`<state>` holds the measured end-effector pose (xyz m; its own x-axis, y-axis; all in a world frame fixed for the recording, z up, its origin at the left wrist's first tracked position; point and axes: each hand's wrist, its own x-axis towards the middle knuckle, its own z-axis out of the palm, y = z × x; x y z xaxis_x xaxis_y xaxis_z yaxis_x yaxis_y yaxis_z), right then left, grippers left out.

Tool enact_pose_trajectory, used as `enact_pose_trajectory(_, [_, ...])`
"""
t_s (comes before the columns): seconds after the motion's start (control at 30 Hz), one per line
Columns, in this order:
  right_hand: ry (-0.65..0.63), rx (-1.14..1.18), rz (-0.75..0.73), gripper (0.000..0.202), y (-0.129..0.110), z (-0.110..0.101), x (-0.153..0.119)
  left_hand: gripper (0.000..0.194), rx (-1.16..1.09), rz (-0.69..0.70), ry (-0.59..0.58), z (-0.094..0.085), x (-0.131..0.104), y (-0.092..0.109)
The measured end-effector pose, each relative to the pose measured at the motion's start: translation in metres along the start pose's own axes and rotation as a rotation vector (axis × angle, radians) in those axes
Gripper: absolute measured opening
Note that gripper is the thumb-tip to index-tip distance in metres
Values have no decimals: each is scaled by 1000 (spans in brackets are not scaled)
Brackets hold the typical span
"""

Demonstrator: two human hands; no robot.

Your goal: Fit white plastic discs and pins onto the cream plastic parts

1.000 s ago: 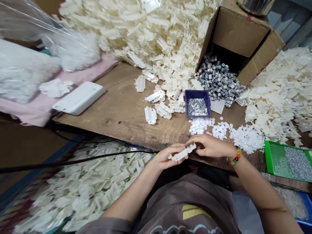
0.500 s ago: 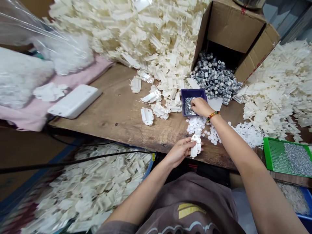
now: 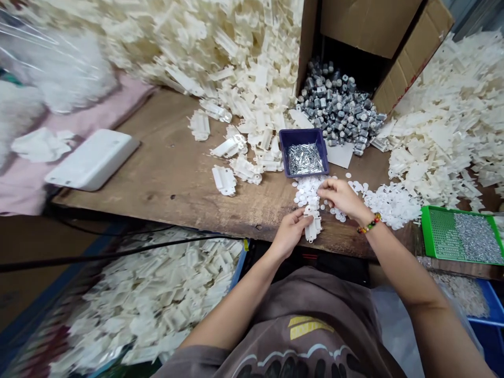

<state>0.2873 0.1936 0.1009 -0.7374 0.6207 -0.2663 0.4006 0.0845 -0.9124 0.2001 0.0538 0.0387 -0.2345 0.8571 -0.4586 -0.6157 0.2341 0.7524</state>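
My left hand [image 3: 292,231] grips a white plastic part [image 3: 313,224] with small holes and tabs, over the front edge of the table. Just above and to the right of it is my right hand [image 3: 342,198], its thumb and fingertips pinched together; whatever sits between them is too small to make out. Small white discs [image 3: 309,190] lie in a patch beside those fingertips. Behind the discs stands a purple tray [image 3: 284,153] holding thin silvery metal pins [image 3: 305,159].
Loose white parts [image 3: 224,180] lie left of the tray, below a large heap [image 3: 236,58]. A cardboard box [image 3: 366,26] spills grey cylinders [image 3: 338,110]. A green tray [image 3: 435,236] of metal bits is at right, a white power bank-like case [image 3: 92,160] at left.
My right hand has come out of the purple tray toward the part in my left hand. The whole view has shifted slightly, so things appear further left and up.
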Motion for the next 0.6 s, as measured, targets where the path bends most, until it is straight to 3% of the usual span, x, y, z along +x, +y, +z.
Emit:
enact_pose_trajectory(0.13, [26,-305,-3,9,20,1,-25,36,30,-7,8,0,-1,-2])
enact_pose_trajectory(0.3, [-151,-1001,-82,15,15,9,-36,35,39,6,36,0,-1,-2])
enact_pose_trajectory(0.6, [-302,-1239,-112,24,2,25,-40,35,115,-27,48,-1,-17,4])
